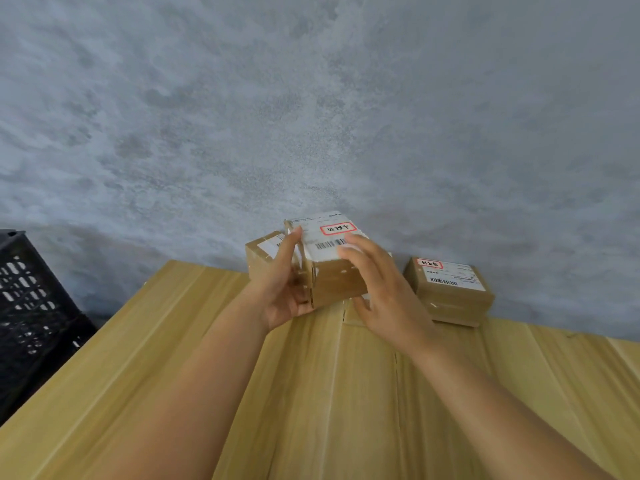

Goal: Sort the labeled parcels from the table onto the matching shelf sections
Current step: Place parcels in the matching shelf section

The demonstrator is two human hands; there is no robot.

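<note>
A mottled grey wall (311,98) rose behind my wooden counter (138,393). A black crate (31,299) stood at far left. My left hand (282,289) gripped the lifted parcel (332,265) with curled fingers, my right hand (381,289) spread over its label. Another parcel (450,289) sat right, against the wall.

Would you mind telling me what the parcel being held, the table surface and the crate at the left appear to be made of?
The held parcel looks like brown corrugated cardboard, matte, with a white paper label on top. The table looks like pale wood or a wood-grain laminate with a slight sheen; the streaked grain leaves it open. The black crate seems to be moulded plastic, judging by its regular lattice of openings.
</note>
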